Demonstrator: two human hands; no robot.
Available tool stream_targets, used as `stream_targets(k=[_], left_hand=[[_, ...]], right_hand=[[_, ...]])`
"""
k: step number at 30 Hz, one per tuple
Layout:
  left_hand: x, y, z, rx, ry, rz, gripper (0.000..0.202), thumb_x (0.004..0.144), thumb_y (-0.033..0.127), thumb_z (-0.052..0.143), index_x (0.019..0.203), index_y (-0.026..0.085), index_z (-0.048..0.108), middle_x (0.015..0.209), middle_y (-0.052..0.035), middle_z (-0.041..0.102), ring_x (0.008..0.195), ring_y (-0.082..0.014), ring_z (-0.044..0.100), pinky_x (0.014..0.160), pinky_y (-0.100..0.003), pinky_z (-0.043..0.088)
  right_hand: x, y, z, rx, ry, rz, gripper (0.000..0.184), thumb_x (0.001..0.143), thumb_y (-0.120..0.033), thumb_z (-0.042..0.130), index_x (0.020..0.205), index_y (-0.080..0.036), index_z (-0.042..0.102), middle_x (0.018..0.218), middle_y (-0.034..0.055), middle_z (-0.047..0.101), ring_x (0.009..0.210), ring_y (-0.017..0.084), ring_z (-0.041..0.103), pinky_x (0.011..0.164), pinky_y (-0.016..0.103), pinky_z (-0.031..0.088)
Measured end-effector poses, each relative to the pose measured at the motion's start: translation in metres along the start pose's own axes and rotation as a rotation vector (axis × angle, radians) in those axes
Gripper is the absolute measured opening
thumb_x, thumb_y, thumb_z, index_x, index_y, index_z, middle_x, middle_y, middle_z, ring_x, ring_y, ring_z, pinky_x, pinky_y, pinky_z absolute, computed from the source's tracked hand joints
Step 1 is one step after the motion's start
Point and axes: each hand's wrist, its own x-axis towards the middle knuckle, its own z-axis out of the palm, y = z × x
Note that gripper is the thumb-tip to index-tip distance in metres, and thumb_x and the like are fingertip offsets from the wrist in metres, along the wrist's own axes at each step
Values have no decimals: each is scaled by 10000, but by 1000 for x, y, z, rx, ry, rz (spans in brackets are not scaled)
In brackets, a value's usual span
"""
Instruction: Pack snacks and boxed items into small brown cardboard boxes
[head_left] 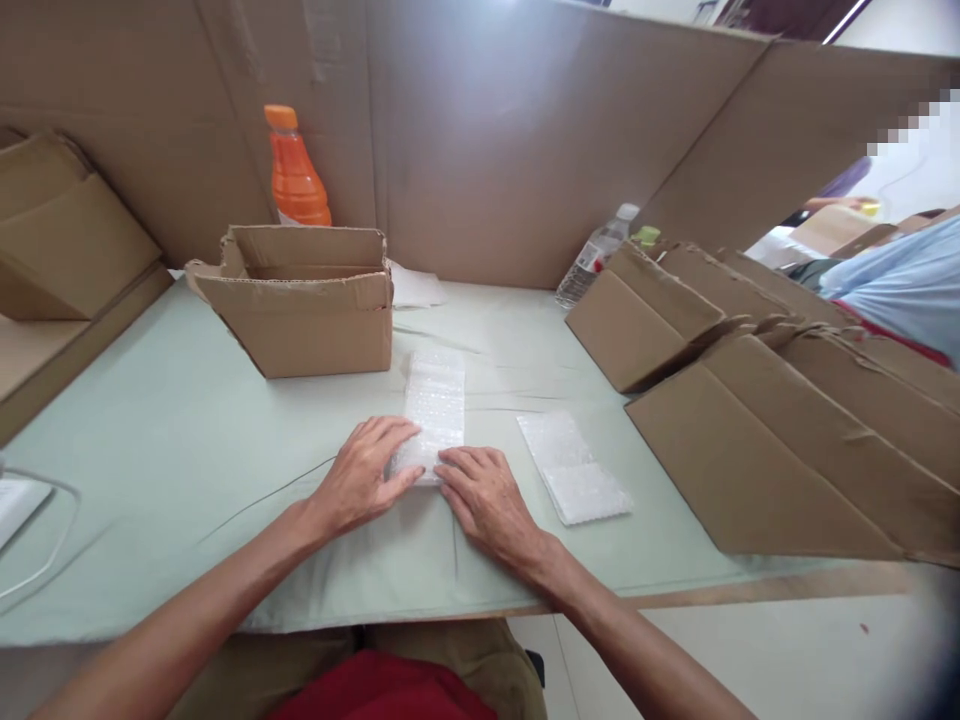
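A clear bubble-wrap bag [436,395] lies flat on the green-covered table, its long side pointing away from me. My left hand [364,470] holds its near left edge, with the thumb along the near end and the fingers at the side. At the near right corner, the fingertips of my right hand [491,500] hold the wrap, and the fingers lie close together. Part of the near end is hidden under my fingers. To the right of my right hand lies a second bubble-wrap bag [576,475], which neither hand touches.
An open cardboard box [322,325] stands behind my left hand, with an orange drink bottle [298,175] beyond it. Several cardboard boxes [765,450] line the right side near a clear bottle [600,255]. Another carton [67,240] stands left. A cardboard wall [510,140] closes the back.
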Motion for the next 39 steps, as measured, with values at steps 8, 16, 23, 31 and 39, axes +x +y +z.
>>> stream_targets(k=[8,16,23,31,39], left_hand=[[-42,20,-5,-160,-47,-132,244,935,159,521,1129,203,662,986,-47,757,888,-186,694,800,-338,547],[-25,15,3,-76,-57,-201,299,897,125,526,1157,188,660,1062,-66,750,905,-211,707,816,-363,566],[-37,27,-5,-23,11,4,267,914,195,596,1178,173,629,1148,-111,700,1073,-262,630,932,-448,502],[-38,23,0,-32,-45,-127,303,912,168,569,1209,196,615,1013,-66,745,915,-231,672,858,-417,509],[-38,25,-3,3,8,-40,300,911,236,601,1208,194,620,1201,-120,673,1103,-279,615,955,-464,483]], right_hand=[[-4,-5,-9,282,-31,134,225,1006,-215,504,1150,-228,676,1045,40,774,930,201,700,837,372,520],[-22,-16,-18,-38,83,-27,247,940,-198,584,1182,-183,631,1210,141,688,1088,290,622,885,456,470],[-19,-12,-11,132,30,31,209,973,-155,531,1143,-184,650,1053,82,756,929,226,663,840,405,481],[-30,-15,-18,101,71,66,232,980,-239,547,1189,-193,639,1194,136,714,1067,268,656,877,437,499],[-24,-17,-14,97,30,43,237,972,-197,547,1185,-200,649,1097,101,746,950,249,656,861,435,479]])
